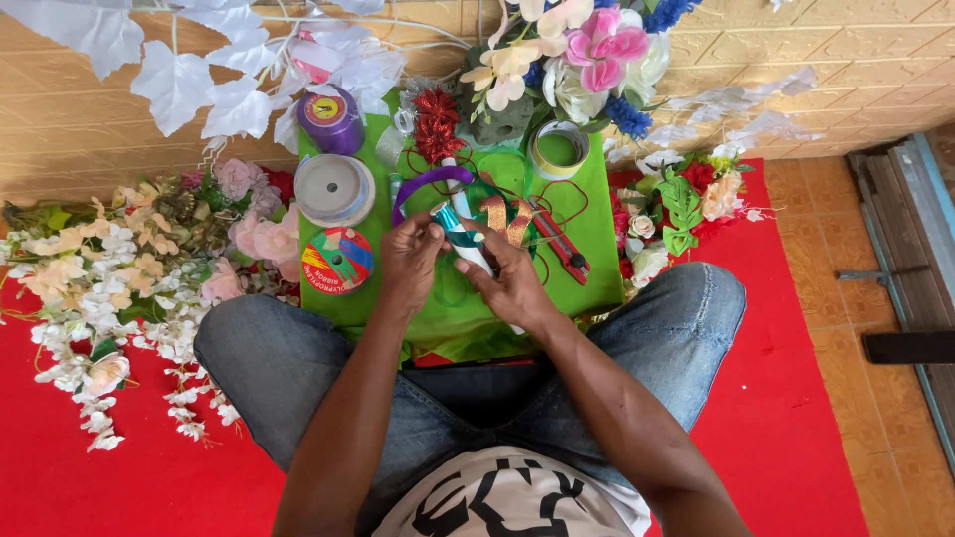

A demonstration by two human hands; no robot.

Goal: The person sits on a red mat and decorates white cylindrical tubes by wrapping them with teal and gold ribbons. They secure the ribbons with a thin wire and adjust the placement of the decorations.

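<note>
I sit cross-legged on the red mat [796, 418] with a green cloth [587, 249] spread just ahead of my knees, so everything I reach for lies in the middle of the frame. My left hand [410, 261] has its fingertips pressed together, pinching the upper part of a white stem wrapped in teal ribbon [460, 237], while my right hand [512, 283] is curled around the lower part from the other side; holding it from both ends keeps the slim piece steady and slightly tilted, just above the cloth at centre frame. A purple ribbon loop [430, 181] arches right behind my fingers, and a gold curled ribbon [505, 217] lies beside it, both close enough to pick up without shifting. A red-handled cutter [562, 249] rests to the right of my hands, blade end pointing away from me. The spools sit at upper left of the cloth: a grey ribbon spool [334, 189], a purple spool [331, 119] above it, a flat multicoloured ribbon disc [338, 261] below. A green tape roll [557, 149] stands at the cloth's upper right. Pale artificial flowers [109, 268] lie heaped at the left.
</note>
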